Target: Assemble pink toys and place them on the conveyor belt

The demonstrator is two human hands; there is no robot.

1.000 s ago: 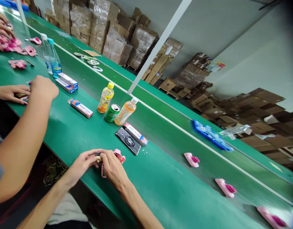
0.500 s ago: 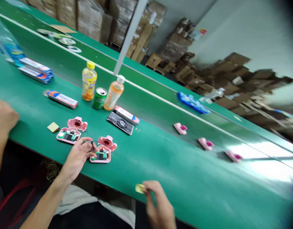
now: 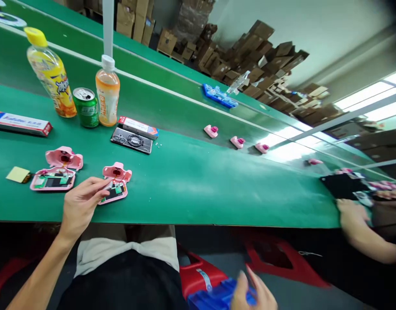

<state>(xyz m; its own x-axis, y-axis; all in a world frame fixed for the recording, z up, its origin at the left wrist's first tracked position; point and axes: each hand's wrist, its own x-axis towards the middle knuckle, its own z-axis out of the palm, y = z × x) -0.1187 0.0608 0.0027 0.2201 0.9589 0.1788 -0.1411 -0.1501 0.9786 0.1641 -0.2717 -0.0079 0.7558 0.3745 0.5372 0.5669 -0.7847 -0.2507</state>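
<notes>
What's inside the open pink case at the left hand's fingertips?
Inside the pink case are a green circuit board and a black flat part. The left hand covers its left end, hiding whatever lies there.

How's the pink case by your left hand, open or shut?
Open. The pink case lies with two halves spread, and the green circuit board shows inside. The left hand hides part of it.

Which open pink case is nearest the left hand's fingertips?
The case nearer the phone: fingertips of the left hand overlap it; the other lies farther left.
</notes>
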